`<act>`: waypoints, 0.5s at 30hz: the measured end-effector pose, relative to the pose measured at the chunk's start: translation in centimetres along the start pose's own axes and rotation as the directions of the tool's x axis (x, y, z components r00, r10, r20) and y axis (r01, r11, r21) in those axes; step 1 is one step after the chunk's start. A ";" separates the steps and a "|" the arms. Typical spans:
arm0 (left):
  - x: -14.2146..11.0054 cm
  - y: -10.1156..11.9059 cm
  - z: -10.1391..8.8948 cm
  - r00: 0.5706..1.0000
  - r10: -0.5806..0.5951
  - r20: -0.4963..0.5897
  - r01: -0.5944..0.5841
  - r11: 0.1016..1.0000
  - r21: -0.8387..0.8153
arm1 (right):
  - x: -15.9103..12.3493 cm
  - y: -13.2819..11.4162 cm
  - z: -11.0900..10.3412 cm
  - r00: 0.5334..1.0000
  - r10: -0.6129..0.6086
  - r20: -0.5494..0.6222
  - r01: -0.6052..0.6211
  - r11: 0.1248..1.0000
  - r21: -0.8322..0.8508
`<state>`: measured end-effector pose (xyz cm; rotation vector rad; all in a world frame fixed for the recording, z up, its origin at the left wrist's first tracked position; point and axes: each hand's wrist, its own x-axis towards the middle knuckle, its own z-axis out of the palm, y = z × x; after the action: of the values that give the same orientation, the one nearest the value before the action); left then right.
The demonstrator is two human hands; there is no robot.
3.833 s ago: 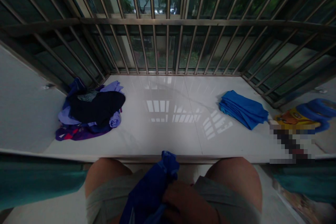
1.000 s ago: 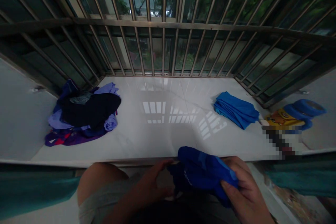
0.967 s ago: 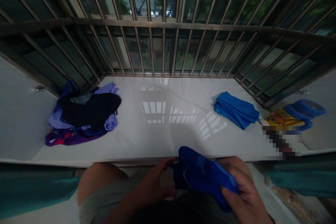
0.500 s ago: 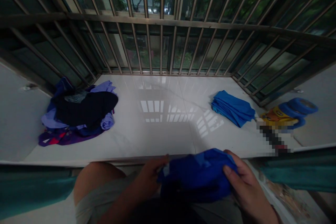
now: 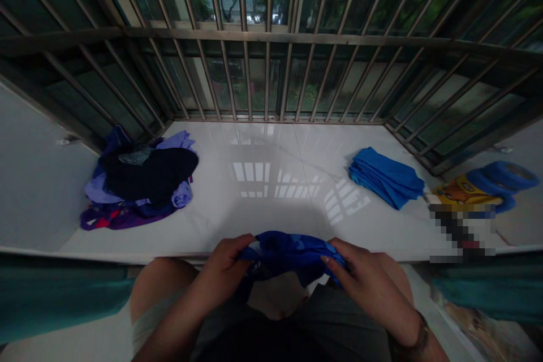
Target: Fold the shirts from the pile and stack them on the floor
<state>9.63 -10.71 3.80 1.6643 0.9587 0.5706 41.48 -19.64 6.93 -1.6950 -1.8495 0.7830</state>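
Note:
Between my two hands a blue garment (image 5: 288, 246) with lighter blue patches stretches above my lap, at the front edge of the white ledge. My left hand (image 5: 231, 268) grips its left end, fingers closed on the cloth. At the other end my right hand (image 5: 354, 271) pinches it with the thumb on top. What kind of garment it is I cannot tell. A folded blue cloth stack (image 5: 384, 177) lies on the right of the ledge. On the left sits a loose heap of clothes (image 5: 144, 175), black, lilac and purple.
The glossy white ledge (image 5: 263, 212) runs up to a window with metal bars (image 5: 271, 37). A blue and yellow container (image 5: 477, 186) stands at the far right, beside a blurred-out dark object (image 5: 456, 232). Teal curtains (image 5: 63, 302) hang at both sides below the ledge.
The blue garment has gone from a bunched, hanging shape to a narrower band held between both hands. My left hand has risen into clearer view; the camera view has shifted slightly.

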 end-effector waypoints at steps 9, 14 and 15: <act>-1.1 -3.6 -4.8 0.995 -0.097 0.005 0.093 0.963 0.253 | -3.4 0.2 -1.5 0.992 0.036 -0.121 0.007 0.943 0.333; -2.5 -4.6 -4.9 0.971 -0.076 0.228 0.012 0.962 0.272 | -4.8 1.4 -2.4 0.934 0.242 -0.263 -0.101 0.884 0.456; -2.4 -4.8 -4.8 0.972 -0.059 0.226 -0.009 0.958 0.287 | -5.0 1.4 -2.6 0.927 0.246 -0.283 -0.089 0.877 0.472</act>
<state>3.16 -9.58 0.96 1.9246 0.9198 0.2166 44.76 -24.37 7.87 -1.5754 -1.1842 0.8526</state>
